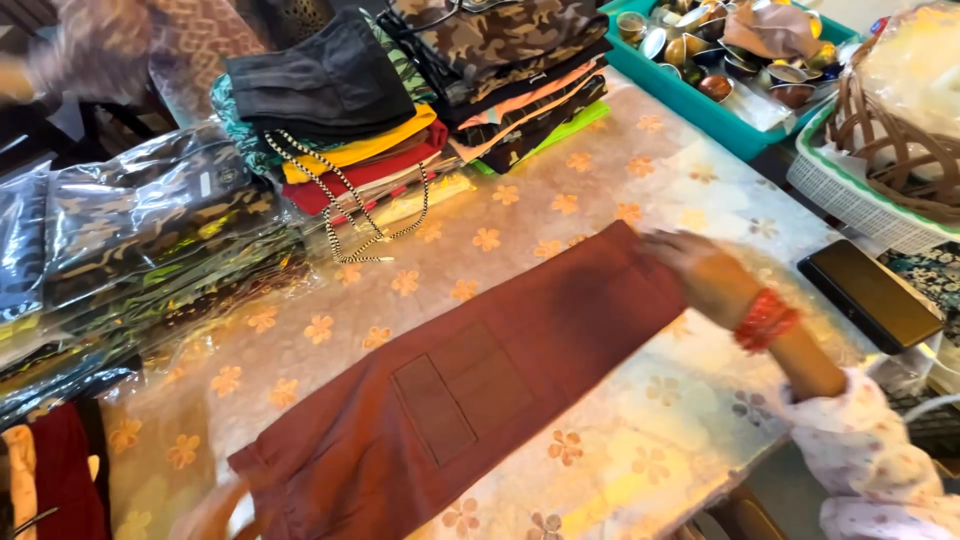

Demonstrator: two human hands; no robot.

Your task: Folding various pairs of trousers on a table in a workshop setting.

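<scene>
A pair of rust-brown shorts point(470, 400) with a patch pocket lies spread flat across the middle of the table point(600, 200), which wears a flower-print cover. The right hand point(700, 268) rests at the garment's far end with fingers laid flat, gripping nothing; the left hand point(215, 510), blurred at the near edge, touches the other end, its grip impossible to tell. Stacks of folded clothes point(380, 120) line the far edge.

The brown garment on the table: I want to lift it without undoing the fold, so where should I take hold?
Probably at its two narrow ends. The brown garment lies flat and long, diagonally across the flowered tablecloth. The right hand already rests on the far end; the near end by the table's edge is free, so come from there.
</scene>
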